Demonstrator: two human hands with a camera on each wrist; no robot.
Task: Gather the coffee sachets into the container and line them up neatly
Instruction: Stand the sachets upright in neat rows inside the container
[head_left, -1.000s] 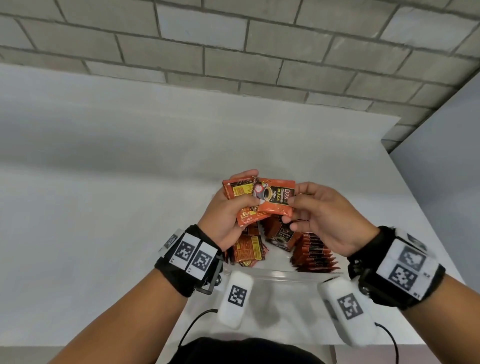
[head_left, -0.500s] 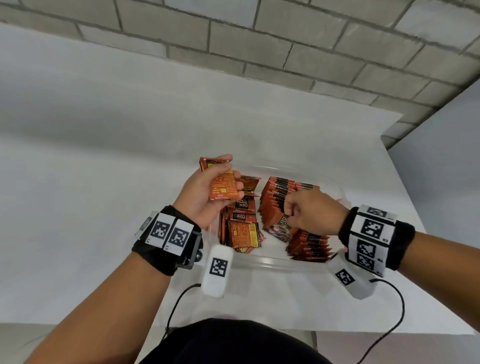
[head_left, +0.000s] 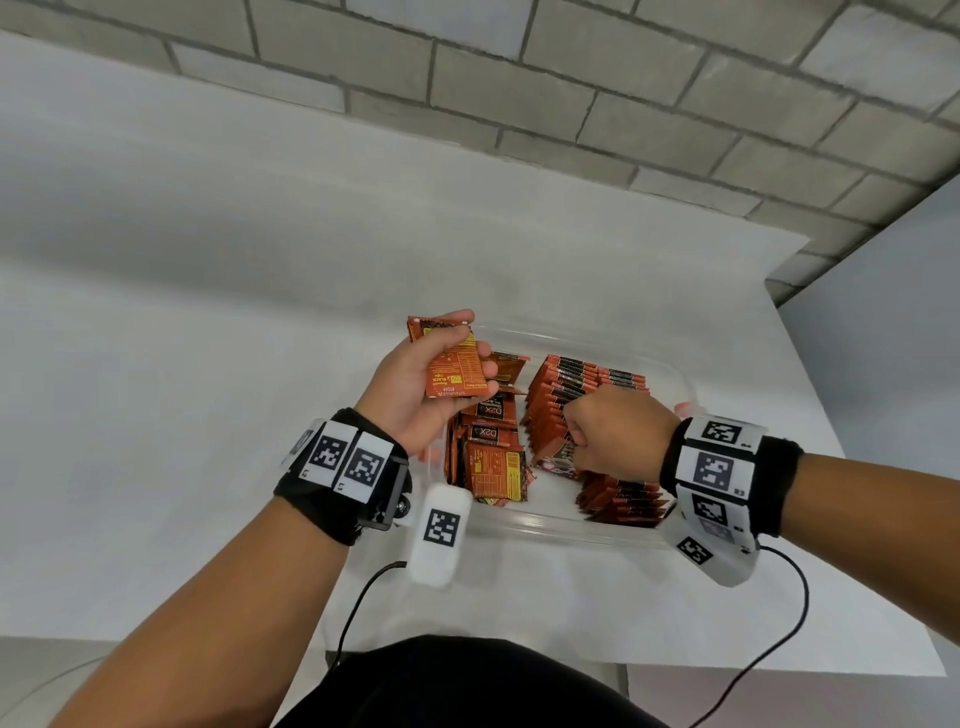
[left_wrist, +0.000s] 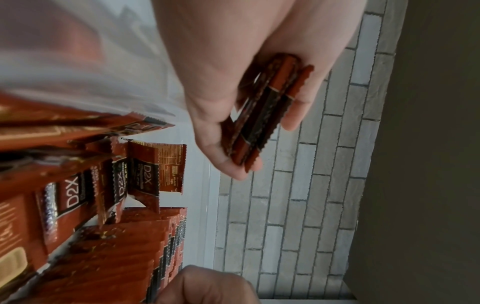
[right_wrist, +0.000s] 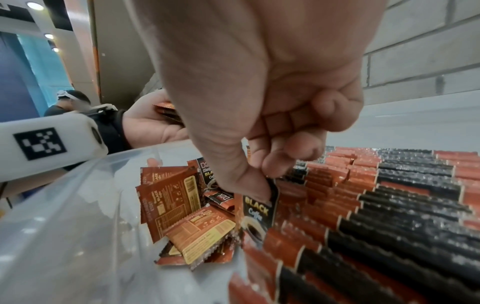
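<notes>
Here the left hand (head_left: 415, 384) is raised over the left part of the clear plastic container (head_left: 675, 387), its thumb and fingers clasping a small stack of orange coffee sachets (head_left: 451, 364); the left wrist view shows these held sachets edge-on between thumb and fingers. The right hand (head_left: 615, 434) is down inside the container, fingers curled, thumb and forefinger pinching the top edge of a single sachet (right_wrist: 255, 214) printed "BLACK Coffee", which stands upright just at the left end of the lined-up row (right_wrist: 389, 205). That row of sachets, packed on edge and showing orange and black stripes, fills the right part of the container. In the left part lies a loose pile of sachets (head_left: 491, 457), some face up with "D2X" lettering, some showing their printed backs, leaning at mixed angles. The container sits on the white desk (head_left: 208, 364), near its front edge, with a grey block wall (head_left: 571, 78) behind. Both wrists wear black bands carrying white marker tags, and thin black cables hang from them.
</notes>
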